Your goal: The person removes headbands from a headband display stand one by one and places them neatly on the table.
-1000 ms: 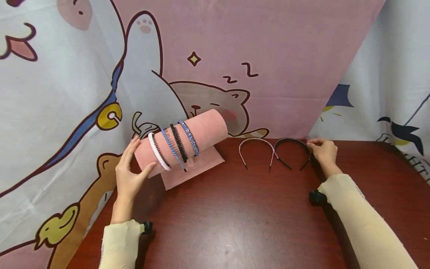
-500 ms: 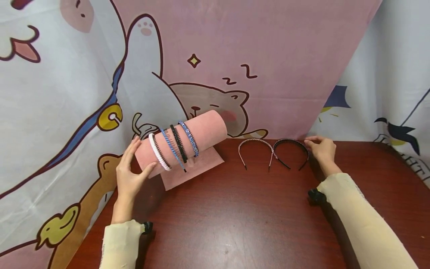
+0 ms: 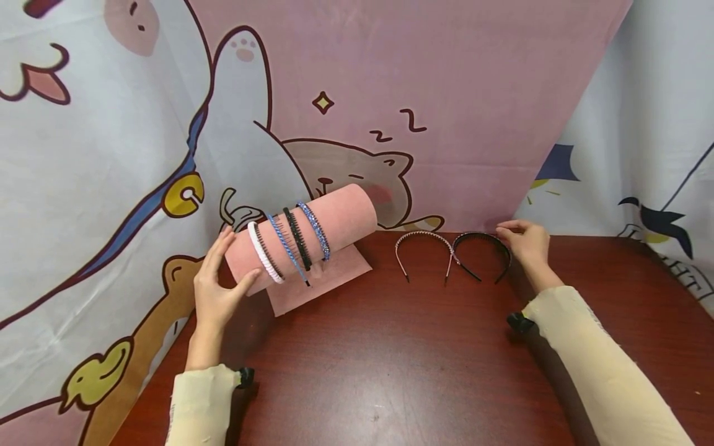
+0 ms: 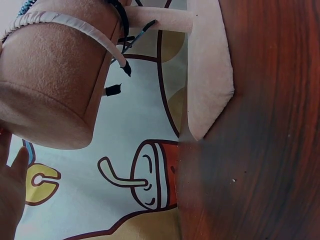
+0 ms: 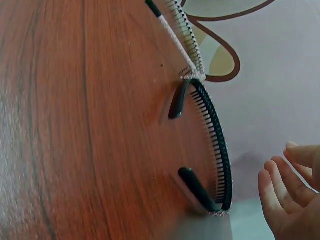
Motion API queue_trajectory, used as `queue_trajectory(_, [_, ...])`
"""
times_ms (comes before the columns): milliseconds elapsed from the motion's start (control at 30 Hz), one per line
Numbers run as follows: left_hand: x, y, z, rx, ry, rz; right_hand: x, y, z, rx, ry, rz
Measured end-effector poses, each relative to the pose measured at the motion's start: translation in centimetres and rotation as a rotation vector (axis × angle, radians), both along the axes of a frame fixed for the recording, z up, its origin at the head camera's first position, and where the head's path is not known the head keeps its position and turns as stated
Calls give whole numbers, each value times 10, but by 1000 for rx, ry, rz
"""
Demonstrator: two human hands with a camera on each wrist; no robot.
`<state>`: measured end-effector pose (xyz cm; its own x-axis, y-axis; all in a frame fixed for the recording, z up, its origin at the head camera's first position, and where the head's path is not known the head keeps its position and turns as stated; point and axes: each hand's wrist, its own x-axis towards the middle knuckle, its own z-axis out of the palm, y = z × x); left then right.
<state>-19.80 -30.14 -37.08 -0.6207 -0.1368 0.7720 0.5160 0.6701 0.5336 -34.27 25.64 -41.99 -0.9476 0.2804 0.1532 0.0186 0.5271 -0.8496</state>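
A pink padded roll on a stand, a headband holder (image 3: 348,214), stands tilted at the back left. My left hand (image 3: 214,291) grips its near end, fingers over the far side and thumb at the lower front. Around the roll sit a white headband (image 3: 262,253), a thin blue one, a black toothed one and a glittery blue headband (image 3: 315,230). My right hand (image 3: 530,244) is beside a black toothed headband (image 5: 220,145), its fingers loosely bent with nothing between them. In the right wrist view a gap shows between fingertips and band.
A pale pink beaded headband (image 3: 425,233) stands to the left of the black one, their sides meeting. The holder's flat pink base (image 3: 346,279) rests on the dark red wooden table (image 3: 385,365). A cartoon-printed cloth (image 3: 474,93) hangs behind.
My right hand has shifted slightly left, its fingertips now overlapping the black headband's edge in the head view. The left hand and the holder have kept their place.
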Motion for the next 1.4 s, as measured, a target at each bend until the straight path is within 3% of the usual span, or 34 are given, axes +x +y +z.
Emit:
queue_trajectory(133, [8,10,11,11,2,-9,2,-7,4,-70,10,39])
queue_trajectory(300, [12,14,15,8,-13,-1,3,-15,8,-44,1,39])
queue_trajectory(733, [10,14,15,2,40,-15,6,-35,17,-75,37,99])
queue_trajectory(1400, [8,9,10,7,4,-10,17,-93,27,-140,154,207])
